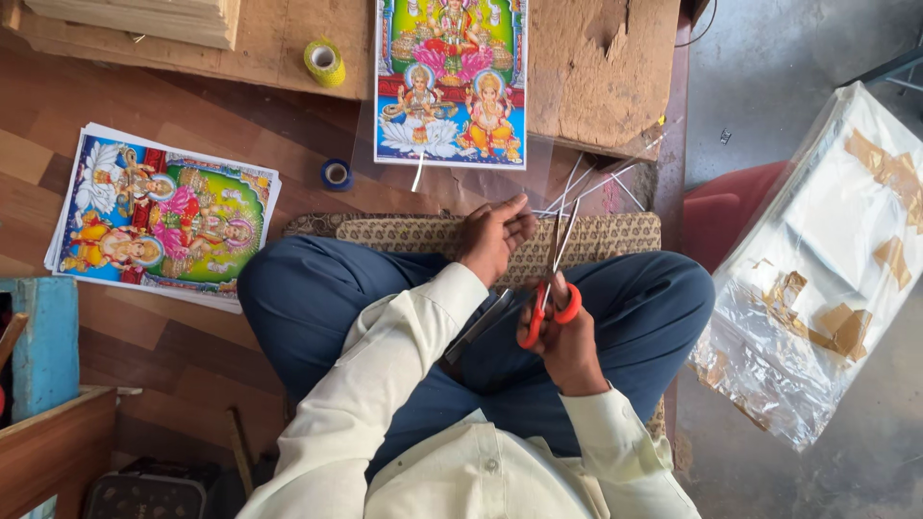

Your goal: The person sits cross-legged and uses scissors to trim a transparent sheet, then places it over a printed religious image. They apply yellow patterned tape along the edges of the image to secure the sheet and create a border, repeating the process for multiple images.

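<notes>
Scissors [550, 293], orange-handled, sit in the right hand [567, 341] above the lap; fingers are threaded through the loops and closed round them, blades pointing up and away toward the board. Left hand [492, 235] pinches the near edge of a clear plastic sheet [461, 183] between thumb and fingertips, just beside the blade tips. Thin clear offcut strips [601, 183] fan out from the blades to the right. The sheet runs forward under a bright religious print [450, 82] lying on a worn wooden board [596, 67]. A patterned cushion [615, 235] lies across the knees, which are in blue trousers. A yellow tape roll [325, 61] rests on the board left of the print; a smaller blue roll [336, 174] sits on the wood floor below it. Further left, a stack of similar prints [163, 216] lies flat on the floor. Well off to the right, a bundle wrapped in clear plastic and brown tape [827, 259].
</notes>
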Demonstrator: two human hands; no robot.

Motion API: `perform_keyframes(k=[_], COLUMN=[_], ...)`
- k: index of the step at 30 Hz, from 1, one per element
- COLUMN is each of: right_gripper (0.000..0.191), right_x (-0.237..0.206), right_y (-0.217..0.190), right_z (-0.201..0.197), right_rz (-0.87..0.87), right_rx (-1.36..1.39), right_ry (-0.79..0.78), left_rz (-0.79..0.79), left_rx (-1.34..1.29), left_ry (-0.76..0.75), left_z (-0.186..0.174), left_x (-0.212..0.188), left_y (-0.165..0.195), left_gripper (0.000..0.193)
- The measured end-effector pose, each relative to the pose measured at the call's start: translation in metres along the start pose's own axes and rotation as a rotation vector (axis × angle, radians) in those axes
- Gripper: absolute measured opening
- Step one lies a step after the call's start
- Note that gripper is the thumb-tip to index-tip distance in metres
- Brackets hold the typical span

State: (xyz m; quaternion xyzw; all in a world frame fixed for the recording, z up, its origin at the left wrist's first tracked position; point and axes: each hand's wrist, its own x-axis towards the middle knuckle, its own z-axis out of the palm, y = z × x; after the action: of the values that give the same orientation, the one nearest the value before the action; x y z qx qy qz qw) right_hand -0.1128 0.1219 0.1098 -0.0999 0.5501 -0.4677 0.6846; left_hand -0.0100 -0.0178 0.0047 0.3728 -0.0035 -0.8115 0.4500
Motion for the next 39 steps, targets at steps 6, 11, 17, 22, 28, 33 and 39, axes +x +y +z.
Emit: perform_keyframes(k=[6, 11, 17, 22, 28, 33, 39], right_gripper=[0.054, 0.051, 0.047, 0.047, 0.049, 0.05, 0.049], right_x=[0.005, 0.014, 0.015, 0.016, 0.018, 0.02, 0.021], right_y=[0.005, 0.011, 0.017, 0.018, 0.015, 0.015, 0.017], right_z=[0.005, 0.015, 0.017, 0.013, 0.01, 0.009, 0.013], right_rz=[-0.086, -0.118, -0.171, -0.179, -0.168, -0.151, -0.165], right_rx=[-0.175, -0.254, -0.278, -0.25, -0.267, -0.26, -0.26], right_ry=[-0.04, 0.029, 0.108, 0.137, 0.154, 0.156, 0.167], left_rz=[0.14, 0.112, 0.075, 0.078, 0.079, 0.083, 0.098], left_rx=[0.022, 0.034, 0.042, 0.076, 0.115, 0.134, 0.121], left_ry=[0.021, 0.036, -0.008, 0.001, 0.018, 0.02, 0.02], left_z=[-0.004, -0.01, -0.001, 0.008, 0.017, 0.016, 0.013], left_x=[0.013, 0.005, -0.003, -0.009, -0.014, -0.011, -0.01], left_y=[-0.009, -0.001, -0.002, -0.004, -0.004, -0.004, -0.004], left_gripper=[0.014, 0.011, 0.01, 0.01, 0.011, 0.011, 0.01])
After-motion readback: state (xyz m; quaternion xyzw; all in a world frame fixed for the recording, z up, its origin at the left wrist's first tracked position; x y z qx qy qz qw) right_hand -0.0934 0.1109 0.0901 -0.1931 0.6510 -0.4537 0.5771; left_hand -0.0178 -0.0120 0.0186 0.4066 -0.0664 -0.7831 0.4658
